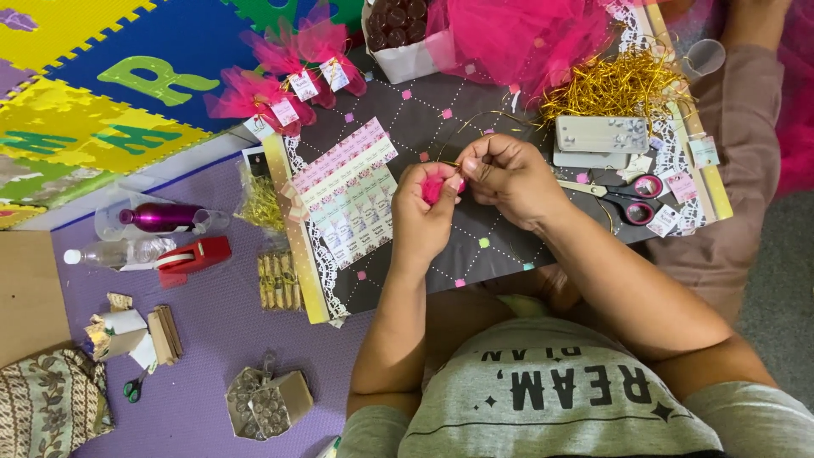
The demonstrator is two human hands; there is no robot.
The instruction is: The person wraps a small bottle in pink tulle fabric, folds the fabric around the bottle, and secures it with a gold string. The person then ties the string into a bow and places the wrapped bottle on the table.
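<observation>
Head view: the pink bundle (pixel 434 188) sits pinched in the left hand (pixel 424 216), over the dark board (pixel 509 246). The right hand (pixel 509 174), touching at 2 o'clock, pinches a gold wire (pixel 465 127) running toward 12; hands together.

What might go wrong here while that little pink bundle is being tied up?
The thin gold tie pinched by the right hand might slip, letting the pink bundle in the left hand loosen. The scissors lie close by the right wrist, so a sweep of the arm could catch them.
</observation>
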